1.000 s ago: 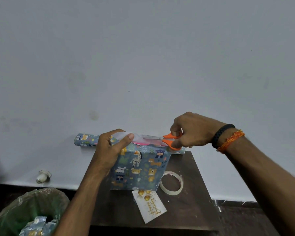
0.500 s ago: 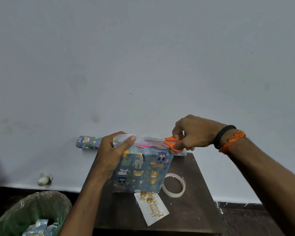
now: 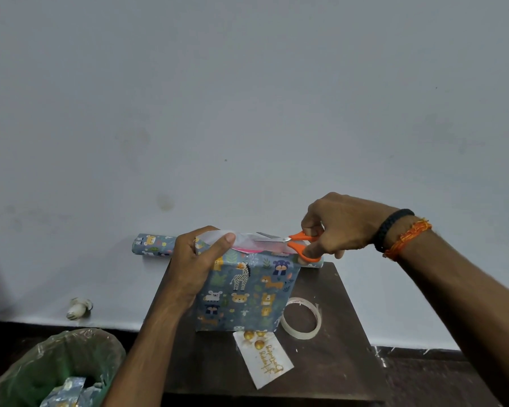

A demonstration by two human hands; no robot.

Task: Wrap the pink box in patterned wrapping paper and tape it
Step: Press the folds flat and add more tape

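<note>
Box (image 3: 247, 292) upright on table (image 3: 335, 356); tape ring (image 3: 301, 318) right, card (image 3: 263, 359) in front, paper roll (image 3: 153, 245) behind.

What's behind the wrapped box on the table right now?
Behind the wrapped box a roll of the same patterned paper lies along the wall. Its left end shows, and a bit of its right end under the scissors. The box and left hand cover its middle.

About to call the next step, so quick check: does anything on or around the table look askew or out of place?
Mostly tidy. The gift tag lies crooked at the table's front, one end tucked under the wrapped box. The paper roll overhangs the table's left edge. Pink still shows at the box's open top.
</note>
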